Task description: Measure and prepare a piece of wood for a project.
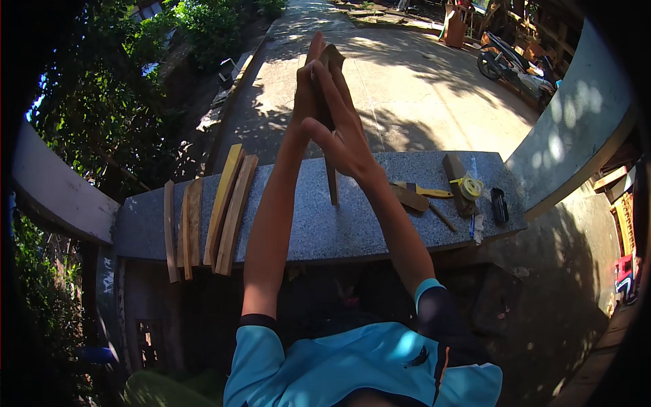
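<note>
Above the far edge of a grey speckled stone bench (298, 234), my arms stretch forward with a brown wooden strip (331, 182) between the palms. The strip stands nearly upright, its lower end over the bench and its top showing past my fingers. My left hand (306, 98) presses it from the left, fingers extended. My right hand (346, 139) covers it from the right, its fingers long against the wood and its thumb toward the left wrist. Much of the strip's middle is hidden by the hands. Whether its lower end touches the bench is hard to see.
Several loose wooden strips (224, 203) lie at the bench's left, ends over the near edge. At right are a yellow-handled brush (434, 192), a wood block (456, 169), a yellow tape roll (469, 187) and a black object (499, 205). A motorcycle (515, 68) stands beyond.
</note>
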`<state>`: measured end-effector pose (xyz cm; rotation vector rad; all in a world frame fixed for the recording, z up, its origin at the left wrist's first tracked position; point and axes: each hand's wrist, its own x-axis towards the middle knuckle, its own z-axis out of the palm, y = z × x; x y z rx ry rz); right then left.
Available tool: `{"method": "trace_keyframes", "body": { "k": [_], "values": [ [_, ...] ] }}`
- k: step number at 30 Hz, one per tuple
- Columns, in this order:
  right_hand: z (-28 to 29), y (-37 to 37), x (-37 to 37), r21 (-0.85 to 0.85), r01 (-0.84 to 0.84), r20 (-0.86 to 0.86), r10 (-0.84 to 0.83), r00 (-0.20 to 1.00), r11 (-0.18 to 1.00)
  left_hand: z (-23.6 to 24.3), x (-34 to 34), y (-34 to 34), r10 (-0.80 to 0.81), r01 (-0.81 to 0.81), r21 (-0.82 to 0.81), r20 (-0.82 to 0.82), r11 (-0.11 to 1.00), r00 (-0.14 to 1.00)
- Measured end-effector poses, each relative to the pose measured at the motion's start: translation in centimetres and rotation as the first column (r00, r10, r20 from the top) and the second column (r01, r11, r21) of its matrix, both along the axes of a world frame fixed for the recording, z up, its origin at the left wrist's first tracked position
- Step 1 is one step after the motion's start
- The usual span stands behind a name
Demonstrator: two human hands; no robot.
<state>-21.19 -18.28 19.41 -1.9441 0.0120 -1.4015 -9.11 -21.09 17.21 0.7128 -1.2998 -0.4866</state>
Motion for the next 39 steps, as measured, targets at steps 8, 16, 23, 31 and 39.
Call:
{"method": "trace_keyframes", "body": {
  "k": [8, 16, 23, 31, 39],
  "values": [
    [-3.3, -1.0, 1.8, 0.087, -0.142, 0.085, 0.135, 0.987, 0.986, 2.1, 1.3, 1.4, 0.190, -0.186, -0.059, 0.075, 0.981, 0.979],
    [-5.7, 0.4, 1.2, -0.054, 0.196, -0.264, -0.203, 0.943, 0.979, 5.3, 2.0, 6.6, 0.215, -0.172, 0.211, -0.200, 0.962, 0.956],
    [-1.3, -1.5, -1.6, -0.410, 0.177, -0.171, -0.266, 0.949, 0.895, 5.3, -2.2, 6.3, 0.191, -0.189, 0.050, -0.040, 0.981, 0.981],
    [-1.3, -2.4, -1.9, 0.077, 0.003, -0.138, 0.008, 0.990, 0.997, 4.9, -2.9, 5.1, 0.251, -0.250, -0.033, 0.049, 0.968, 0.967],
    [-8.1, -1.2, -2.1, 0.471, 0.015, -0.139, 0.057, 0.989, 0.882, 4.8, 0.6, 6.2, 0.066, -0.060, 0.041, -0.178, 0.997, 0.982]
  ]
}}
